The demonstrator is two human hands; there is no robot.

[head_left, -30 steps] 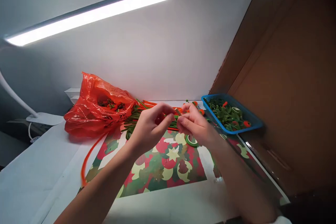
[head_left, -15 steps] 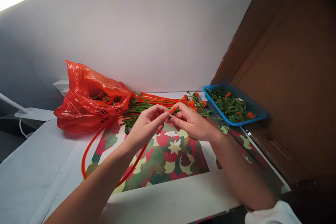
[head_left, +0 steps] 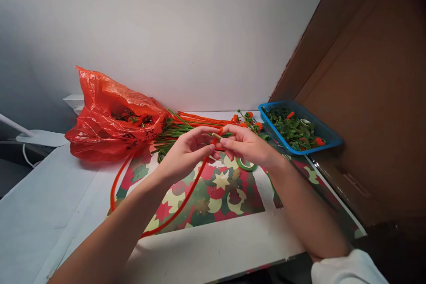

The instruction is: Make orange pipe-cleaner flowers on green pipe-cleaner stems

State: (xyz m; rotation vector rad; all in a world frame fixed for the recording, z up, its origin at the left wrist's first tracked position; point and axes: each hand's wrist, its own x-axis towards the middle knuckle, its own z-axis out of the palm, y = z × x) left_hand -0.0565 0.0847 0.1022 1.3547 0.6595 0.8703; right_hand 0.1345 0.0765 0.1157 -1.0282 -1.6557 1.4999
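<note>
Above the patterned mat [head_left: 213, 199] on the desk [head_left: 40, 213], the left hand [head_left: 186, 153] and right hand [head_left: 248, 146] have drawn together, fingers pinched shut on the tip of an orange pipe cleaner [head_left: 173, 213], whose loop now trails lower; green tape roll [head_left: 246, 165] uncovered again.

We can make out dark printed letters on the lower front of the red plastic bag [head_left: 113, 115], left of the middle of the frame, but they are crumpled and too small for us to read. We find no other writing, numbers or signs anywhere.
</note>
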